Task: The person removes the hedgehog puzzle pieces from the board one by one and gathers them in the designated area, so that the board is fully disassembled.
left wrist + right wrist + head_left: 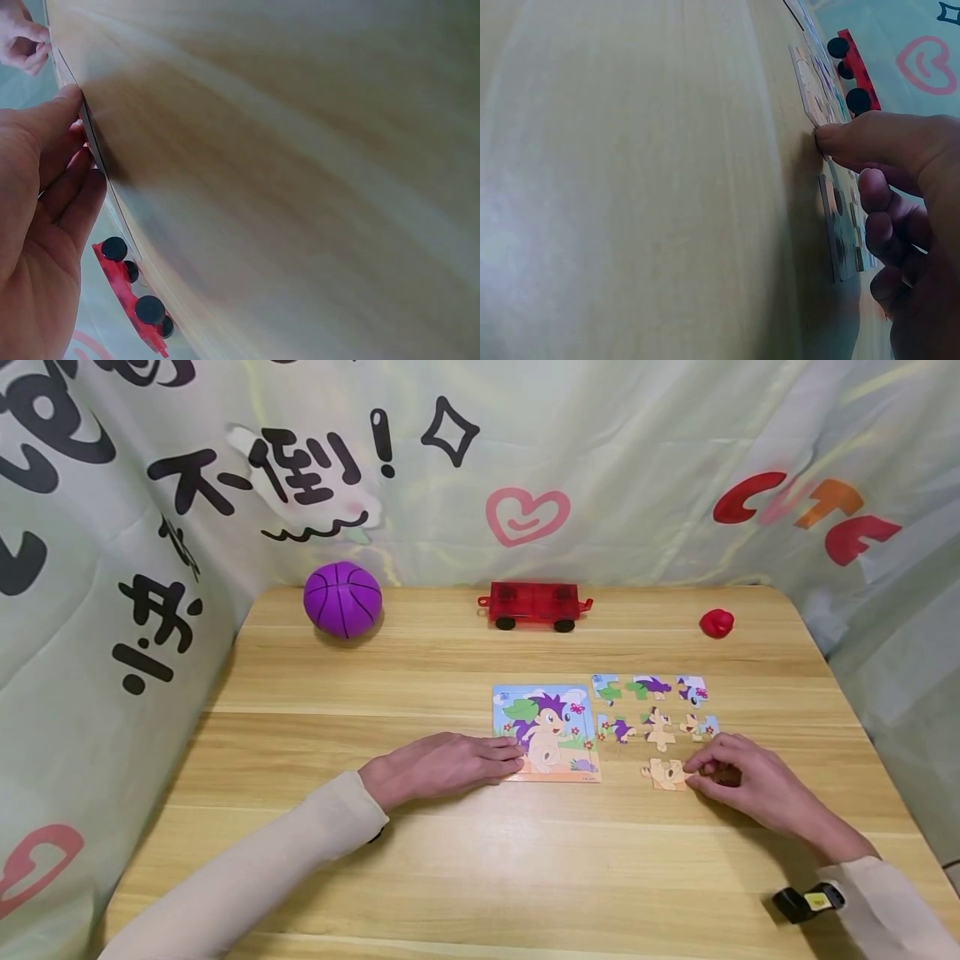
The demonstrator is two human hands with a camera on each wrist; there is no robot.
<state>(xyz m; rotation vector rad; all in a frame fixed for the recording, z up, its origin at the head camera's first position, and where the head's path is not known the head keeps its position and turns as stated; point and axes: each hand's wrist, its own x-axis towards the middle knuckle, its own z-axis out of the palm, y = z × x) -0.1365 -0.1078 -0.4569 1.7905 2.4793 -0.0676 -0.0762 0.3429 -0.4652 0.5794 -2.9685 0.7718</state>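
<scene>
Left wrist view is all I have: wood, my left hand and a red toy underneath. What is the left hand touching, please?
Observer: The left hand rests flat, its fingers on the left edge of the square cartoon-animal puzzle board.
Operator: And the hand in my top corner?
Observer: That right hand pinches a loose beige puzzle piece lying on the light wooden table.
Operator: Are more pieces loose?
Observer: Yes, several loose pieces lie in rows right of the board.
</scene>
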